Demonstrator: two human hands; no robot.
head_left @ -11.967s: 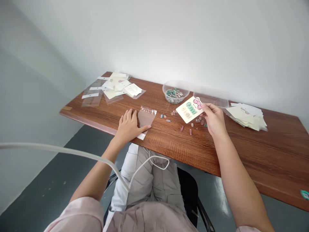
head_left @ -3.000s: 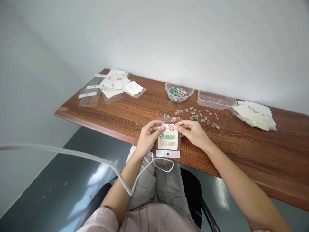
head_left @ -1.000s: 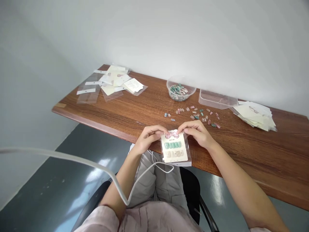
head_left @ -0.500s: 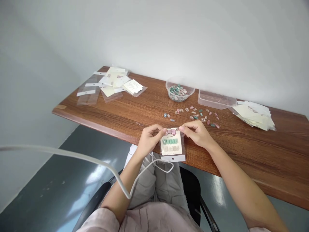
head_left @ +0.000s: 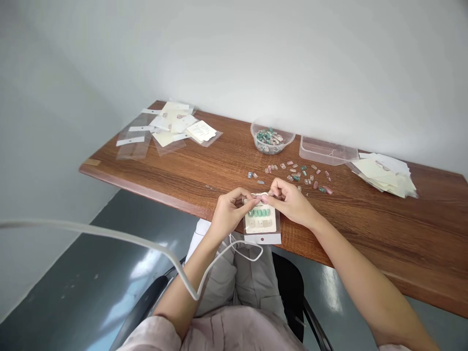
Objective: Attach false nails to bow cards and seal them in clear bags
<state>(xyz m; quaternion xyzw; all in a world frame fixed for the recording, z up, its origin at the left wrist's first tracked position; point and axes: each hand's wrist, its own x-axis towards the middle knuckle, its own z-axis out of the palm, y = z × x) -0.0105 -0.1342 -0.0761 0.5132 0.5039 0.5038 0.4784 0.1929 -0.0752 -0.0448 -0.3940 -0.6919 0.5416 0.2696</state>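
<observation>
Near the table's front edge lies a clear plastic bag (head_left: pixel 262 238) with a white header strip toward me. Inside it is a cream card (head_left: pixel 259 230) bearing a row of green press-on nails (head_left: pixel 259 213) and a row of pale ones (head_left: pixel 260 223). My left hand (head_left: pixel 234 207) pinches the bag's far edge at the left, thumb against fingers. My right hand (head_left: pixel 292 202) pinches the same edge, its thumb almost meeting the left thumb. The hands cover most of the card's pink bow print.
Loose nails (head_left: pixel 293 170) are scattered beyond my hands. Behind them stand a clear bowl (head_left: pixel 272 141) of nails and a clear plastic tray (head_left: pixel 325 152). Bagged cards (head_left: pixel 171 122) lie at the far left, a card stack (head_left: pixel 387 175) at the right. A white cable (head_left: pixel 153 246) crosses in front.
My right hand has shifted left along the bag's far edge, so the thumbs are now close together and cover more of the bow print. The bag has barely moved.
</observation>
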